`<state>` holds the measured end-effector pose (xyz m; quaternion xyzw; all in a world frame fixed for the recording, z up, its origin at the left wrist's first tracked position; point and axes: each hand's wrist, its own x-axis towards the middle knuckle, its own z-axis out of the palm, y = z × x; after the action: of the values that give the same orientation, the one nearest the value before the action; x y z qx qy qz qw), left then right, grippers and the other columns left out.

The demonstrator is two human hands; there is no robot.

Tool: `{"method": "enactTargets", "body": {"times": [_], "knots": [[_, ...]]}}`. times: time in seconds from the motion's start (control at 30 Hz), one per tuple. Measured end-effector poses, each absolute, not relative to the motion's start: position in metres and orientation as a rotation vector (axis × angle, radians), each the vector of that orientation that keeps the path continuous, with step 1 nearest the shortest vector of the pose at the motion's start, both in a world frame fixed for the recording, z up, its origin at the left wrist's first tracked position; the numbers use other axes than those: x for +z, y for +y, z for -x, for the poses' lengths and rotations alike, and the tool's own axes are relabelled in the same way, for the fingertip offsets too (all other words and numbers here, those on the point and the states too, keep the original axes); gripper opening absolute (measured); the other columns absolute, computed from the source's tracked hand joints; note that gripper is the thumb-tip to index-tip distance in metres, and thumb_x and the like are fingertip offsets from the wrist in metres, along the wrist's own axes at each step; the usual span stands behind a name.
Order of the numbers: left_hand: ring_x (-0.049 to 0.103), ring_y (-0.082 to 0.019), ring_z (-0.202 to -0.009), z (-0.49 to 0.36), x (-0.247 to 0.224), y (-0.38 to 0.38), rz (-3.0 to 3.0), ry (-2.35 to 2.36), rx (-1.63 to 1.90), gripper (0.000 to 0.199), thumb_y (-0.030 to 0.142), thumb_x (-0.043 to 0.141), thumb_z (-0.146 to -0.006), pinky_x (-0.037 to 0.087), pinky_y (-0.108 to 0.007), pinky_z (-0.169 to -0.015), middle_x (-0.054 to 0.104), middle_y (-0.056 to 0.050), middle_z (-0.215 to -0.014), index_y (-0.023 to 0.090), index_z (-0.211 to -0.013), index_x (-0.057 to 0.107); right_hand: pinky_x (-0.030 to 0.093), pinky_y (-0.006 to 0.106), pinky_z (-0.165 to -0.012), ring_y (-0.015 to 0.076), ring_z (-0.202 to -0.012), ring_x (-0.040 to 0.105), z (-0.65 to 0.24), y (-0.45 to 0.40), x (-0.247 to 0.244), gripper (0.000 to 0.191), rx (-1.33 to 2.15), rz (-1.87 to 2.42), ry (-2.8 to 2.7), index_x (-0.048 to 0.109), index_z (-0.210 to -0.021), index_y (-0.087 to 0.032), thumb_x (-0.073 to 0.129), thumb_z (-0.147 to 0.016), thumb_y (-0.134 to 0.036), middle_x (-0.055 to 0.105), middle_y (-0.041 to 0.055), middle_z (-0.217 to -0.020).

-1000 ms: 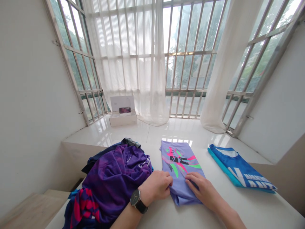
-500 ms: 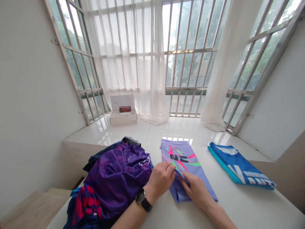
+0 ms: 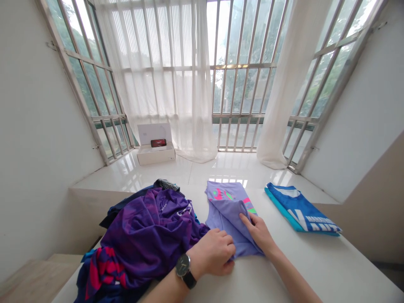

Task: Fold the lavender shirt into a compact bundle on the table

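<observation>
A lavender shirt (image 3: 227,223) with pink and green print lies on the white table, its near part turned up over the print. My right hand (image 3: 258,230) pinches the raised edge of that flap between thumb and fingers. At the shirt's near left corner, my left hand (image 3: 218,251) is closed with curled fingers on the fabric; its fingertips are partly hidden. A black-strapped watch (image 3: 185,269) is on my left wrist. Close on the left lies a crumpled pile of clothes, with a purple shirt (image 3: 148,231) on top.
A folded blue shirt (image 3: 303,210) lies on a teal one at the right of the white table (image 3: 341,269). An open white box (image 3: 156,155) with a phone (image 3: 158,143) propped in it stands on the sill. Behind are curtains (image 3: 195,105) and barred windows.
The near part of the lavender shirt has been lifted and turned away from me, covering most of the print. My left hand has moved down to the near corner. The view has shifted slightly right.
</observation>
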<state>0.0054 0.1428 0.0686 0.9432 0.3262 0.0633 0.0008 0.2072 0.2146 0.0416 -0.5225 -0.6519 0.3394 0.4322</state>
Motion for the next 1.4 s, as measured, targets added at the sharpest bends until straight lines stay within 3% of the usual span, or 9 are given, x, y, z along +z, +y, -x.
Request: {"method": "enactTargets", "body": {"times": [0.17, 0.33, 0.53, 0.73, 1.1, 1.27, 1.33, 1.4], "knots": [[0.062, -0.024, -0.092, -0.007, 0.07, 0.141, -3.021, 1.048, 0.227, 0.013, 0.031, 0.063, -0.086, 0.049, -0.037, -0.076, 0.068, -0.007, -0.095, 0.018, -0.085, 0.061, 0.038, 0.027, -0.055, 0.0143, -0.06, 0.041, -0.21, 0.215, 0.044, 0.052, 0.836, 1.297, -1.58, 0.049, -0.062, -0.022, 0.057, -0.079, -0.071, 0.045, -0.0041, -0.057], [0.064, -0.021, -0.082, -0.012, 0.062, 0.141, -2.93, 1.122, 0.323, 0.006, 0.022, 0.057, -0.088, 0.049, -0.033, -0.07, 0.068, -0.006, -0.089, 0.018, -0.084, 0.059, 0.041, 0.028, -0.058, 0.0149, -0.062, 0.044, -0.214, 0.215, 0.047, 0.05, 0.817, 1.292, -1.561, 0.053, -0.066, -0.022, 0.056, -0.081, -0.07, 0.048, -0.0033, -0.06], [0.066, -0.019, -0.079, -0.015, 0.046, 0.153, -2.518, 1.371, 0.651, 0.011, 0.02, 0.051, -0.093, 0.049, -0.028, -0.069, 0.07, -0.003, -0.085, 0.02, -0.097, 0.061, 0.04, 0.028, -0.061, 0.0145, -0.063, 0.043, -0.214, 0.211, 0.051, 0.048, 0.778, 1.273, -1.566, 0.048, -0.065, -0.023, 0.055, -0.085, -0.066, 0.045, -0.0043, -0.062], [0.066, -0.02, -0.085, -0.015, 0.034, 0.167, -2.329, 1.494, 0.784, 0.013, 0.02, 0.052, -0.095, 0.049, -0.03, -0.075, 0.071, -0.003, -0.091, 0.022, -0.098, 0.064, 0.034, 0.027, -0.056, 0.0122, -0.058, 0.037, -0.212, 0.204, 0.056, 0.044, 0.481, 1.187, -1.657, 0.041, -0.064, -0.024, 0.054, -0.091, -0.056, 0.036, -0.0062, -0.061], [0.062, -0.023, -0.09, -0.014, 0.038, 0.168, -2.385, 1.612, 0.66, 0.014, 0.021, 0.052, -0.096, 0.05, -0.032, -0.074, 0.066, -0.006, -0.095, 0.021, -0.095, 0.066, 0.048, 0.028, -0.068, 0.0158, -0.068, 0.057, -0.201, 0.195, 0.05, 0.03, 0.449, 1.038, -1.93, 0.062, -0.081, -0.022, 0.05, -0.098, -0.043, 0.063, 0.0007, -0.074], [0.059, -0.024, -0.099, -0.009, 0.042, 0.17, -2.326, 1.646, 0.718, 0.022, 0.016, 0.055, -0.091, 0.051, -0.034, -0.084, 0.064, -0.007, -0.109, 0.021, -0.111, 0.063, 0.053, 0.033, -0.083, 0.0221, -0.093, 0.068, -0.195, 0.188, 0.046, 0.027, 0.526, 0.947, -2.112, 0.066, -0.112, -0.025, 0.049, -0.099, -0.04, 0.073, 0.0072, -0.102], [0.057, -0.025, -0.101, -0.005, 0.046, 0.169, -2.338, 1.708, 0.692, 0.024, 0.017, 0.057, -0.089, 0.051, -0.036, -0.087, 0.062, -0.008, -0.112, 0.019, -0.112, 0.063, 0.054, 0.032, -0.08, 0.0217, -0.089, 0.068, -0.193, 0.184, 0.044, 0.028, 0.533, 0.949, -2.177, 0.065, -0.115, -0.025, 0.048, -0.099, -0.04, 0.073, 0.0073, -0.101], [0.056, -0.027, -0.101, 0.0, 0.052, 0.169, -2.349, 1.777, 0.636, 0.019, 0.019, 0.057, -0.089, 0.05, -0.038, -0.09, 0.063, -0.01, -0.112, 0.017, -0.106, 0.064, 0.052, 0.031, -0.07, 0.0191, -0.074, 0.066, -0.191, 0.181, 0.042, 0.028, 0.515, 0.987, -2.242, 0.066, -0.111, -0.023, 0.047, -0.099, -0.04, 0.071, 0.0054, -0.088]]}}
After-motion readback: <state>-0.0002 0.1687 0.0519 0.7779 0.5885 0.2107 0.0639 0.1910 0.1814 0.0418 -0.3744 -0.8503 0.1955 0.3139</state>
